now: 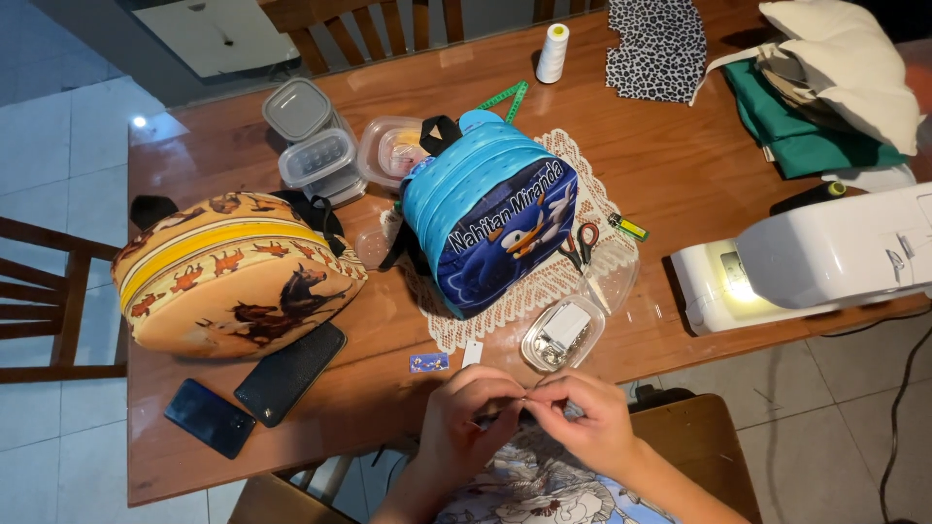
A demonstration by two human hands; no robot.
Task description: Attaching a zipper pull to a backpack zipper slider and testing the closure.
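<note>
My left hand (474, 419) and my right hand (589, 423) meet fingertip to fingertip at the table's near edge. Together they pinch a small thin item (531, 389), too small to name for sure. Below my hands a printed cloth (539, 485) with a blue and white pattern lies on my lap. Just beyond my fingers stands a small clear box (561, 335) of metal bits. A blue child's backpack (488, 215) with a cartoon print rests on a lace doily (544, 286) further back.
A yellow horse-print bag (233, 277) lies at the left, with two dark phones (289, 372) (209, 417) near it. Clear plastic containers (316, 150), a white thread spool (552, 51), scissors (583, 243) and a lighter (629, 227) sit around. A white sewing machine (815, 257) and folded cloths (815, 107) fill the right.
</note>
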